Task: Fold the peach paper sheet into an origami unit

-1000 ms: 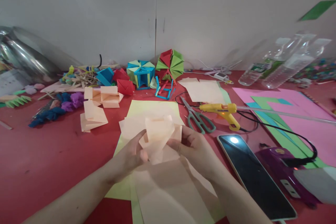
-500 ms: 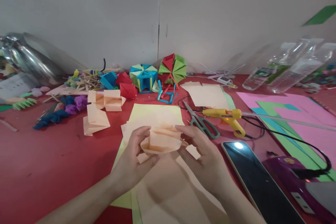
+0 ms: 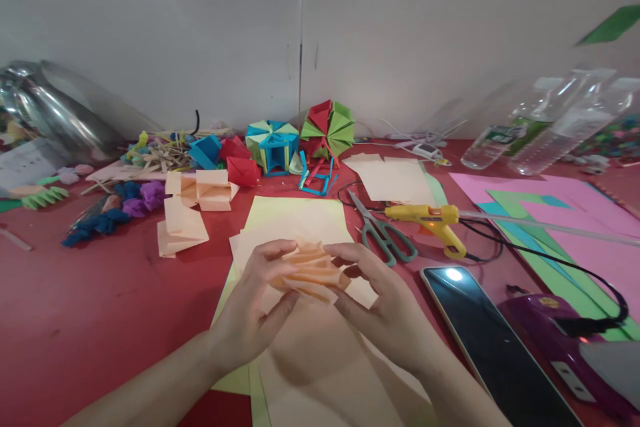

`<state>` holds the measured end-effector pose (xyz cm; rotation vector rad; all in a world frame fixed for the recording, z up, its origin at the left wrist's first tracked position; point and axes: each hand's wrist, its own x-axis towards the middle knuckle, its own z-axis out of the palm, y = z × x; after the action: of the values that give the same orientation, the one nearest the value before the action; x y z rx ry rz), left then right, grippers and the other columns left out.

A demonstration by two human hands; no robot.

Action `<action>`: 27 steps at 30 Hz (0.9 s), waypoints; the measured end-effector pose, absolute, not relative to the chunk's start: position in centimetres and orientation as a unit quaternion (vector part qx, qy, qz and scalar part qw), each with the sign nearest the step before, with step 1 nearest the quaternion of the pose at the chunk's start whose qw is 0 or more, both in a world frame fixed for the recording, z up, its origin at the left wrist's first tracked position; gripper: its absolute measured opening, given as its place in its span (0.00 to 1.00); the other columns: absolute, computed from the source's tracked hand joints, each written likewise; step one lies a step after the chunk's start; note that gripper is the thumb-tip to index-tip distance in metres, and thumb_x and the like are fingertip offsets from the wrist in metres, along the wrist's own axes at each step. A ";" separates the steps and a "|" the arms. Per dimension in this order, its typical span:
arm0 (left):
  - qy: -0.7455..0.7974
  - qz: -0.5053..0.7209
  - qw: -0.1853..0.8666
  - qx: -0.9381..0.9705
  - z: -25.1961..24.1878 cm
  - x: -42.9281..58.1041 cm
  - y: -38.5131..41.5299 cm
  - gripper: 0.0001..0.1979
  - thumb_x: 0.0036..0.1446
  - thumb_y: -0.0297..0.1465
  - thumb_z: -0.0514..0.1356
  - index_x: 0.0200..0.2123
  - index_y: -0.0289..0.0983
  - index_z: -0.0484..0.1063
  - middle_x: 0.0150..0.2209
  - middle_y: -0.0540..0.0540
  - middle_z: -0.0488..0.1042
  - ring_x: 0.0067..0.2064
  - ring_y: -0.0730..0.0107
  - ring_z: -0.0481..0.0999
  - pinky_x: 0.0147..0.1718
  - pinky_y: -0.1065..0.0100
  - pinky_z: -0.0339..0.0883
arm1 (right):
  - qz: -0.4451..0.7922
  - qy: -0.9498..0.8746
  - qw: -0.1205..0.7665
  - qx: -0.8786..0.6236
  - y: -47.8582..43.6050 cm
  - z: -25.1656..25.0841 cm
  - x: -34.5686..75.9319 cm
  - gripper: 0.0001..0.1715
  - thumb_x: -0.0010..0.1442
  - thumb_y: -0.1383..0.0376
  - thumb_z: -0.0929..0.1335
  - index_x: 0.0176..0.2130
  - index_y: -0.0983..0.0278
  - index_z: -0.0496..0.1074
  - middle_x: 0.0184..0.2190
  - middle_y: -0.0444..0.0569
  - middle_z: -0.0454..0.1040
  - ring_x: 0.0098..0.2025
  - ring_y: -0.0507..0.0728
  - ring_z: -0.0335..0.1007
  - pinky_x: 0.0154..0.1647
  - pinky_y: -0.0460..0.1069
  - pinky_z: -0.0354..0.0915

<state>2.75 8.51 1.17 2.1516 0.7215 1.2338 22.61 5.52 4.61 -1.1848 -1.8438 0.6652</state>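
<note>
A peach folded paper piece [image 3: 311,275], with several pleats showing, is held between my two hands above the paper sheets. My left hand [image 3: 260,293] grips its left side, thumb at the front and fingers behind. On the right side, my right hand [image 3: 377,300] pinches it between thumb and fingers. Beneath lie peach sheets [image 3: 320,373] over a yellow sheet [image 3: 300,210]. More peach folded paper pieces [image 3: 183,227] rest to the left of my hands.
Green-handled scissors [image 3: 387,240], a yellow glue gun [image 3: 430,217] and a phone [image 3: 493,340] lie to the right, with a purple power strip [image 3: 550,333] beyond. Finished paper shapes [image 3: 327,130] stand at the back. Plastic bottles [image 3: 555,127] and a metal jug [image 3: 60,113] flank them.
The folded paper has turned and been squeezed flatter between my hands, so its stacked pleats now show instead of an open pocket. My hands stay in nearly the same place.
</note>
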 end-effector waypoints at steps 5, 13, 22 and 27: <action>0.265 0.453 0.204 0.826 1.5 2.6 8.3 0.20 0.54 0.16 0.54 0.45 0.44 0.62 0.54 0.44 0.54 0.60 0.58 0.56 0.54 0.50 0.59 | 0.295 -0.723 0.416 -0.466 5.4 4.8 22.7 0.23 0.56 0.70 0.66 0.51 0.55 0.61 0.46 0.47 0.68 0.42 0.53 0.67 0.43 0.49 0.67; 0.256 0.453 0.119 0.846 2.1 2.0 7.9 0.13 0.49 0.18 0.58 0.33 0.43 0.66 0.46 0.46 0.58 0.57 0.55 0.55 0.55 0.46 0.54 | 0.349 -0.714 0.414 -0.443 5.1 5.8 23.1 0.26 0.55 0.68 0.66 0.53 0.58 0.61 0.49 0.49 0.67 0.47 0.55 0.66 0.47 0.51 0.65; 0.171 0.395 0.127 0.894 2.9 2.0 7.9 0.19 0.51 0.16 0.56 0.42 0.43 0.63 0.38 0.50 0.73 0.53 0.63 0.63 0.58 0.45 0.51 | 0.387 -0.612 0.470 -0.505 5.9 4.7 22.2 0.07 0.56 0.64 0.68 0.37 0.61 0.67 0.33 0.44 0.69 0.33 0.51 0.68 0.34 0.46 0.67; 0.185 0.431 0.167 0.867 2.5 2.0 7.6 0.24 0.51 0.21 0.59 0.50 0.42 0.61 0.38 0.48 0.73 0.54 0.61 0.62 0.59 0.46 0.46 | 0.375 -0.644 0.463 -0.479 5.7 4.8 22.2 0.11 0.57 0.67 0.66 0.43 0.59 0.67 0.34 0.44 0.69 0.34 0.50 0.67 0.35 0.46 0.66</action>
<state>2.01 7.56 2.48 2.4689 0.5255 1.2267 22.23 5.67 4.82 -1.1783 -1.5825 0.9220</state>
